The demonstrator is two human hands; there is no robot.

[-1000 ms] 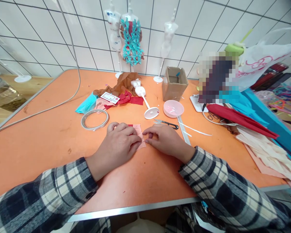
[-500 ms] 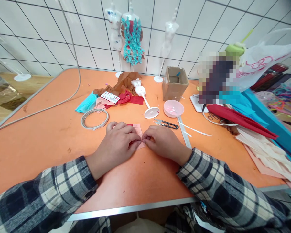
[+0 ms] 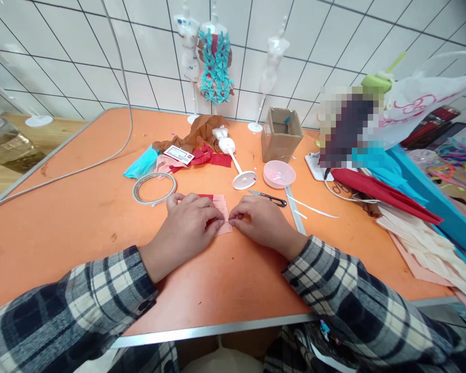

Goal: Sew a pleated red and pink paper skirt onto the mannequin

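Observation:
A small pink paper piece [image 3: 221, 206] with a red layer under it lies on the orange table [image 3: 81, 207] in front of me. My left hand [image 3: 186, 225] rests on top of it with curled fingers, pressing it down and pinching its near edge. Fingertip to fingertip with it, my right hand [image 3: 260, 220] pinches the same edge from the right. Most of the paper is hidden under my left hand. Both sleeves are plaid.
A tape ring [image 3: 154, 187] lies left of the hands. Thread snips [image 3: 270, 197], a metal ruler [image 3: 295, 210], a pink dish [image 3: 279, 173], a toppled white mannequin stand [image 3: 236, 163] and a cardboard box [image 3: 281, 134] lie behind. Paper scraps [image 3: 202, 153] and stacked sheets [image 3: 423, 233] at right.
My two hands stayed on the pink paper piece; the right fingertips closed in toward the left ones, then eased slightly apart. The view shifted a little.

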